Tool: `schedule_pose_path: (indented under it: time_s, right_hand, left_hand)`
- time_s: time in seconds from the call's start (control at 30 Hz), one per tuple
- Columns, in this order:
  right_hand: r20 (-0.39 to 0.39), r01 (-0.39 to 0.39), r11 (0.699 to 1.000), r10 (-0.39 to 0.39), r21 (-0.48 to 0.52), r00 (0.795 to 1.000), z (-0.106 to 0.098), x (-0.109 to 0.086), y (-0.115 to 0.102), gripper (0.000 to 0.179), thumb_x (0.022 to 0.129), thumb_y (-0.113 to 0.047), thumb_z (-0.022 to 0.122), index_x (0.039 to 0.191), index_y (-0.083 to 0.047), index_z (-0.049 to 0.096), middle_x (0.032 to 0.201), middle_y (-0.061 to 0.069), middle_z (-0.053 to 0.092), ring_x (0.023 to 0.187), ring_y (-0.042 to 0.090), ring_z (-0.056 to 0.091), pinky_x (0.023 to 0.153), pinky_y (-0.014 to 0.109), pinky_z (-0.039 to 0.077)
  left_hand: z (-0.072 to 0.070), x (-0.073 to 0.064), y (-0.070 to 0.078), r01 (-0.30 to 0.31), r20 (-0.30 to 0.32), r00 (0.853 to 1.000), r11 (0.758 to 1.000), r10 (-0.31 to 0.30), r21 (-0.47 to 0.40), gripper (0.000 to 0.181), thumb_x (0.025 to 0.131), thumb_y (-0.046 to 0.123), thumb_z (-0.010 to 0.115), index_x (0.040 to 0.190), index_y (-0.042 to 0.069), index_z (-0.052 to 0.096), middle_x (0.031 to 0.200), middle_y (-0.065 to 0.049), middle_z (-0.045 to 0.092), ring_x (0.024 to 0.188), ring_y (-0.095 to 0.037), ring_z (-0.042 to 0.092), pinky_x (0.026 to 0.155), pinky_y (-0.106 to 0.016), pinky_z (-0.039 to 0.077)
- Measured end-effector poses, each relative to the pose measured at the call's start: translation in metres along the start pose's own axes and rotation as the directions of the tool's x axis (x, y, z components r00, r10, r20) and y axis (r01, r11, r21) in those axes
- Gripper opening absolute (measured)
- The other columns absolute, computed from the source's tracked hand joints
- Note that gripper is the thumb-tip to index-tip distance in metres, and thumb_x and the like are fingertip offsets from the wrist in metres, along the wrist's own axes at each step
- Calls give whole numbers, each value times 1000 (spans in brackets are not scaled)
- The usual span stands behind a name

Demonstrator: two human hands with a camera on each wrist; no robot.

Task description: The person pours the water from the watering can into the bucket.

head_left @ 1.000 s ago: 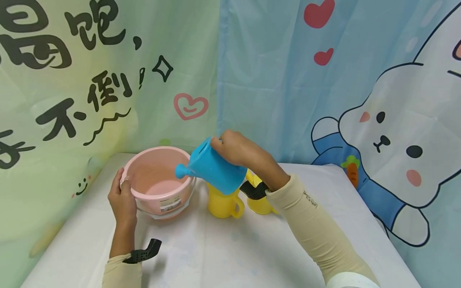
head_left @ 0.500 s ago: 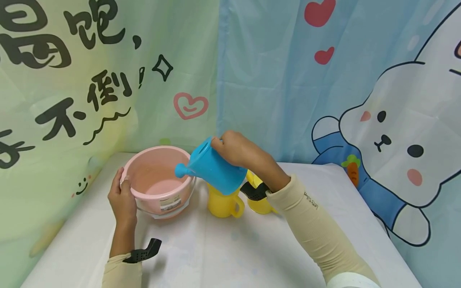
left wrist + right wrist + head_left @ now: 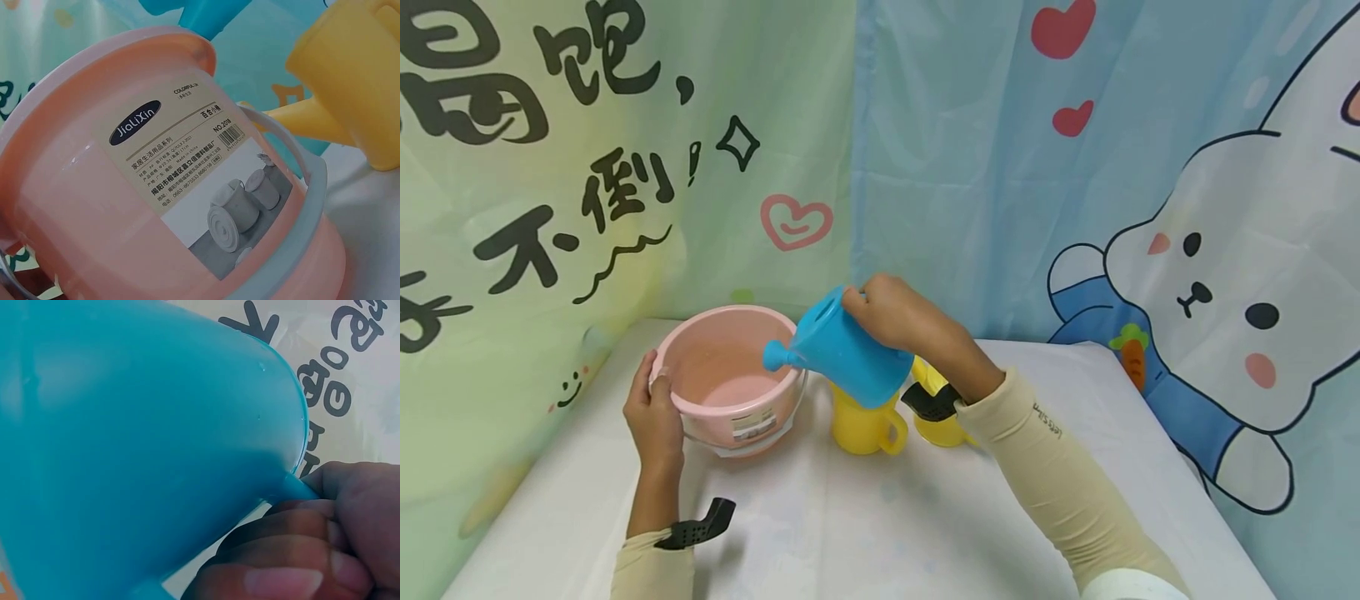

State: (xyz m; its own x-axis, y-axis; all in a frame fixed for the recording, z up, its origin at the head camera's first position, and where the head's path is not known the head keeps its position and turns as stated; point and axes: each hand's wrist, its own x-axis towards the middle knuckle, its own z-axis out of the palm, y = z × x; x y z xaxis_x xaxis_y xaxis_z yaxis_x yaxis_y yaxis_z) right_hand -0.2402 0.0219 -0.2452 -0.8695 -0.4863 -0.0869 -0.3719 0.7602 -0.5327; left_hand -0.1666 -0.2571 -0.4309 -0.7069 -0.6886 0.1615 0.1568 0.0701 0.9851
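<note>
In the head view a pink bucket stands on the white table, its mouth facing up. My left hand grips the bucket's left rim, thumb on the near side. A blue watering can, tilted toward the bucket, hangs in the air with its spout over the right rim. My right hand holds that can by its handle; the right wrist view shows the curled fingers round it. No stream from the spout can be made out. The left wrist view shows the bucket's label and pale handle.
Below the blue can stands a yellow watering can, partly hidden by it. Another yellow vessel is to its right, partly behind my right wrist. A printed curtain rises behind the white-covered table.
</note>
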Motion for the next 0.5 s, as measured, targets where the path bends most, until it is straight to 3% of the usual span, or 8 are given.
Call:
schedule_pose_path:
  time_s: [0.2, 0.5]
  right_hand:
    - [-27, 7, 1000, -7, -1, 1000, 2, -1, 3, 48, 104, -32, 34, 60, -12, 33, 59, 2, 24, 52, 18, 36, 55, 31, 39]
    - [-86, 58, 998, -57, 6, 995, 6, -3, 10, 49, 104, -30, 36, 58, -14, 30, 55, 0, 21, 47, 14, 24, 48, 28, 27]
  left_hand:
    - [0, 0, -1, 3, -1, 1000, 1000, -3, -5, 47, 103, 27, 42, 148, 12, 42, 153, -2, 37, 140, -16, 32, 111, -32, 33]
    - [0, 0, 0, -4, 6, 1000, 1000, 4, -3, 48, 104, 27, 41, 149, 12, 41, 154, -1, 35, 141, -16, 30, 111, -32, 33]
